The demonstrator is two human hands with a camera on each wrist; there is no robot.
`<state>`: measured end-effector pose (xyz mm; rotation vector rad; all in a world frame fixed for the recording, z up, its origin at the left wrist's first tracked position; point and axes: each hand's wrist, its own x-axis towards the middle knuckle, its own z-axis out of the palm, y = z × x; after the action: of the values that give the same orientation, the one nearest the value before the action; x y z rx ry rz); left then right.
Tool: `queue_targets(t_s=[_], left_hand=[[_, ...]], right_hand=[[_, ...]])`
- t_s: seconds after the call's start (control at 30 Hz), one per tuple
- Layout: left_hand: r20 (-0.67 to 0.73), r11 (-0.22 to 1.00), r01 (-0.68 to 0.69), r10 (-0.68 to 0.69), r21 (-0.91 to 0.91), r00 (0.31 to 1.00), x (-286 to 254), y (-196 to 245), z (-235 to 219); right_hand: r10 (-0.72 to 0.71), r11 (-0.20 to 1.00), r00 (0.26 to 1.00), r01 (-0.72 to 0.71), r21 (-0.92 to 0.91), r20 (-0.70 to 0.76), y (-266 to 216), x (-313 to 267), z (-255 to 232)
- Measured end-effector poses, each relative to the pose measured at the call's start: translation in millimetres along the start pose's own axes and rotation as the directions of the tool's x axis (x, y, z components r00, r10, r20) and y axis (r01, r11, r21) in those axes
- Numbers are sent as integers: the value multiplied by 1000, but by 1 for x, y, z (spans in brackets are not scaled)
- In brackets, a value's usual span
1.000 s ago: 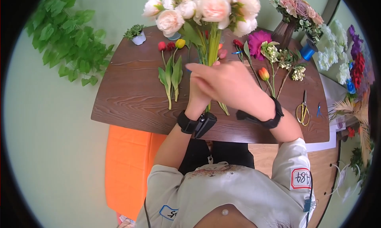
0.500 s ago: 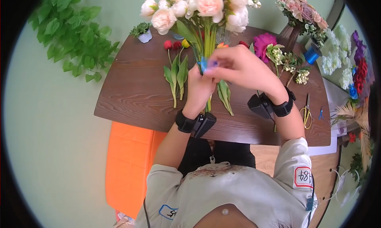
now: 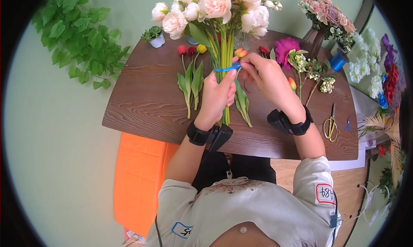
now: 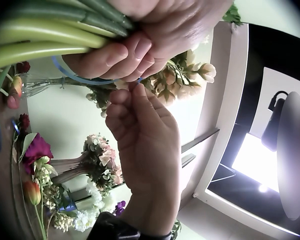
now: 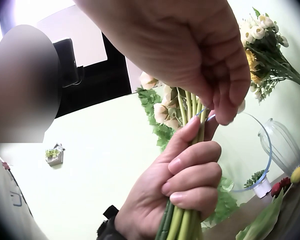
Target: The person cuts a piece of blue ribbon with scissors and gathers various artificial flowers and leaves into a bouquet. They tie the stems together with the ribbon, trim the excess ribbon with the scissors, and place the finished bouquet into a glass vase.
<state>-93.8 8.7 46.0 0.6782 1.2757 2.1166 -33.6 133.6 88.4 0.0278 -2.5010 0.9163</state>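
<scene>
My left hand (image 3: 218, 94) grips a bouquet of pale pink and white peonies (image 3: 215, 6) by its bundled green stems (image 3: 225, 49), fingers curled round them below the blooms. A blue ribbon (image 3: 226, 69) crosses the stems just above that hand's thumb. On the right side of the bundle, my right hand (image 3: 269, 77) pinches the ribbon between thumb and fingertips. The right wrist view shows the pinch close above the left thumb, with a loose loop of ribbon (image 5: 270, 145) curving out to the side.
Red and yellow tulips (image 3: 189, 79) lie left on the table (image 3: 142, 96). A magenta flower (image 3: 285, 51) and white berry sprigs (image 3: 327, 84) lie right, near scissors (image 3: 330, 126) and a blue ribbon spool (image 3: 338, 60). A vase of flowers (image 3: 314, 38) and a small potted plant (image 3: 156, 39) stand behind.
My right hand has come from across the stems to their right side, drawing the ribbon with it. The ribbon now shows as a band across the stems. My left hand keeps its grip.
</scene>
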Motion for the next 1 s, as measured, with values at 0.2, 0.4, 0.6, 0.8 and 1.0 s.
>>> queue_targets(t_s=[0.2, 0.4, 0.6, 0.8, 1.0], left_hand=[[58, 997, 27, -23, -66, 998, -2, 1, -1], [97, 1000, -5, 8, -24, 995, -2, 2, 0], [49, 995, -56, 52, 82, 997, -1, -3, 0], [-60, 996, -86, 88, 37, 994, 2, -8, 1], [-111, 998, -49, 52, 30, 992, 3, -8, 0]], right_hand=[[-479, 861, 826, 376, -343, -297, 10, 0, 9], [77, 863, 996, -83, 498, 32, 21, -6, 14], [31, 743, 981, 105, 661, -190, 32, -10, 30], [-365, 923, 897, 383, 27, -249, 18, -21, 27], [-291, 932, 925, 332, 147, -242, 18, -20, 21]])
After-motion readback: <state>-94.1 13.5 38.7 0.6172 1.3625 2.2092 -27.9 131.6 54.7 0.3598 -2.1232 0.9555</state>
